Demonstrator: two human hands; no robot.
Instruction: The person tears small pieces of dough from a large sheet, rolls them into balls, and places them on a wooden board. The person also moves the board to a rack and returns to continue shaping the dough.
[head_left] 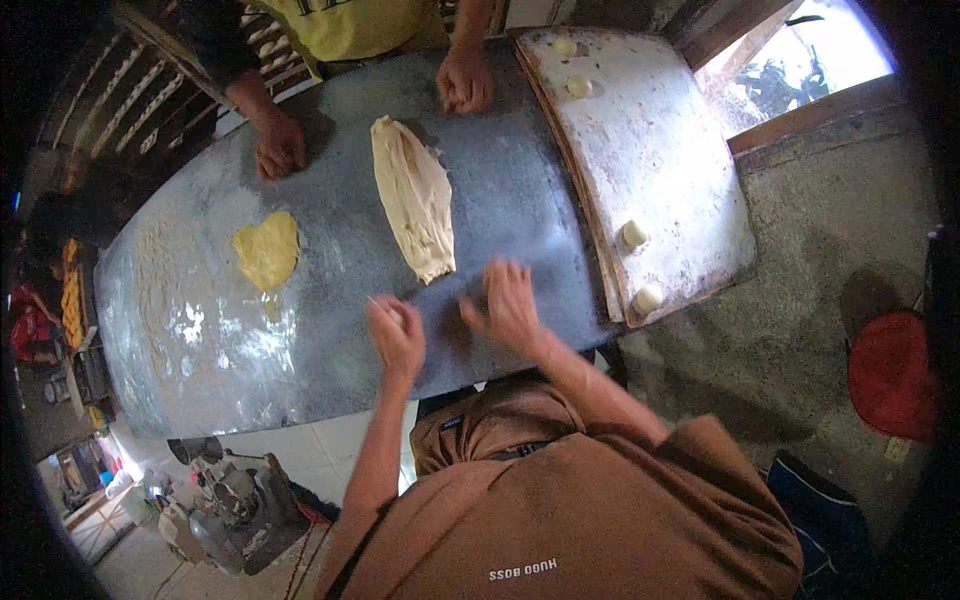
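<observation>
A long, folded strip of pale dough (413,200) lies on the dark worktable (335,350), stretching away from me. My left hand (398,338) is just short of its near end, slightly left, with the fingers curled. Something small and pale shows between those fingers, too unclear to name. To the right of the strip's near end, my right hand (513,308) is low over the table. Its fingers are apart, a little blurred, and I see nothing in them. A flat yellow piece of dough (268,251) rests left of the strip.
Across the table stands a person in a yellow shirt (350,28), both hands (466,82) on or just above its far side. Stacked pale trays (665,150) at the right carry several small dough balls (634,235). A red round object (890,375) is at far right; machinery (235,505) stands lower left.
</observation>
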